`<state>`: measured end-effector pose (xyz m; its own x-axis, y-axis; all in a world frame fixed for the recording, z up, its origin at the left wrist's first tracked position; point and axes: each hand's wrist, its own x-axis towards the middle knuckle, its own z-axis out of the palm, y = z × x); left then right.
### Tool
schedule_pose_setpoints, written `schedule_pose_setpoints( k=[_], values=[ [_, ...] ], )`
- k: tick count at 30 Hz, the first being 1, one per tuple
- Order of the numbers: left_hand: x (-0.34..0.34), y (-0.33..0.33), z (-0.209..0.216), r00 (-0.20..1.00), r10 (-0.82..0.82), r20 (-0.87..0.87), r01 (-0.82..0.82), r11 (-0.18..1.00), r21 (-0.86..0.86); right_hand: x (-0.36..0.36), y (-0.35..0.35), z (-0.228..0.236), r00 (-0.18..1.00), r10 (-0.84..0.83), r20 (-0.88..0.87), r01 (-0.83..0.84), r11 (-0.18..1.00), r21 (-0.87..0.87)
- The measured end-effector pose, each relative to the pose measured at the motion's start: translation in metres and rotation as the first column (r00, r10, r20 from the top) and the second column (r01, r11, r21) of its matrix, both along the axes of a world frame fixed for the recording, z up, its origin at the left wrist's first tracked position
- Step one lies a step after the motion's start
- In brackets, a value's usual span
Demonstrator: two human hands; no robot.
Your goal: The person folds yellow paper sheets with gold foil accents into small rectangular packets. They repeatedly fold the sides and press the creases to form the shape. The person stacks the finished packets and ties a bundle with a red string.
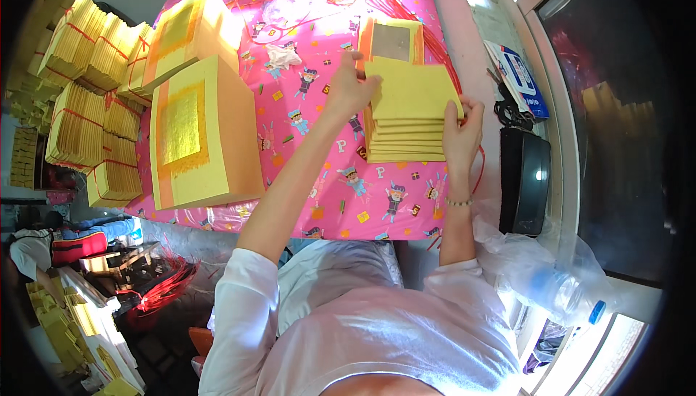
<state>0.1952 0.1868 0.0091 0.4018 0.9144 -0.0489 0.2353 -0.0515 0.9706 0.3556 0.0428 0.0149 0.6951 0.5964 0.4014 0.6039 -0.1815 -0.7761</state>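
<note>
Well left of the left grip [353, 84], red-tied bundles [76, 113] of rough-edged paper stand beside two thick yellow blocks [239, 157], whose faces bear shiny gold squares bordered in orange. The left grip's thumb meets the upper-left edge of the paper stack [413, 95]; whether its fingers close on it, I cannot tell. The stack lies between both grips over the pink printed tabletop [290, 167]: matte, plain yellow, rectangular, its near edges stepped in layers. Just beyond, orange-edged paper [392, 42] shows a dull grey square. The right grip [462, 135] is clamped on the stack's right edge.
</note>
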Motion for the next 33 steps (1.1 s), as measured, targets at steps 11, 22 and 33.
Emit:
schedule_pose_setpoints(
  k=[11,22,33],
  values=[
    [-0.004,-0.048,-0.019,0.989,-0.025,-0.147,0.054,0.978,0.200,-0.023,-0.033,-0.007,0.880,0.013,0.474,0.035,0.995,-0.092],
    [-0.006,-0.073,-0.028,0.971,0.187,-0.149,-0.071,0.823,0.564,-0.040,-0.034,-0.030,0.922,0.152,0.356,-0.078,0.974,-0.212],
    [-0.012,-0.067,-0.044,0.996,0.045,0.071,-0.053,0.992,0.114,-0.036,-0.031,-0.029,0.907,0.104,0.408,-0.040,0.986,-0.162]
  ],
)
